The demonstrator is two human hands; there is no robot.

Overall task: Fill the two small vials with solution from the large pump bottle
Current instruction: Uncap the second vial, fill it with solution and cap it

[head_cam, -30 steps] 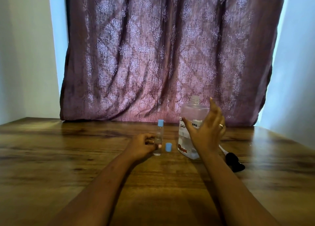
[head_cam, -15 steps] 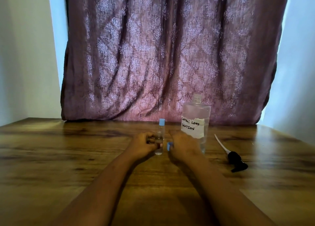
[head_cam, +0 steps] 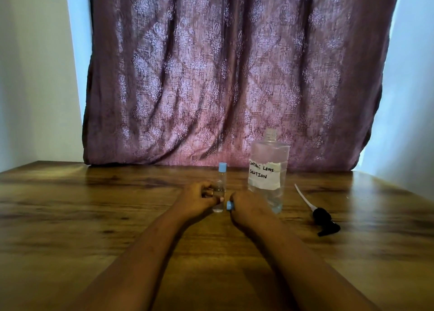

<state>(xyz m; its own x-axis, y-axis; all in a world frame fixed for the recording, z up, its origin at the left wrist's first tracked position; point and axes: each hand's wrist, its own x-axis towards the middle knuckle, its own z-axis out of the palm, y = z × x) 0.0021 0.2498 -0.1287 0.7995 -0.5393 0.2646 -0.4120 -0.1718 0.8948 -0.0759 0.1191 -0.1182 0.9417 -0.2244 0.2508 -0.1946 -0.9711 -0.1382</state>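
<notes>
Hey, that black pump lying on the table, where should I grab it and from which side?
Take the pump by its thick black head, coming down from above with the right hand, which is the nearer one. It lies flat on the table, right of the big bottle, with its thin white tube pointing away; the tube looks too slim and bendy for a firm hold.

table [head_cam: 94, 216]: glossy wood grain | large bottle [head_cam: 270, 155]: clear plastic, paper label | curtain [head_cam: 234, 76]: patterned cloth

Purple patterned curtain [head_cam: 234, 76] hangs behind wooden table [head_cam: 94, 216].
</notes>
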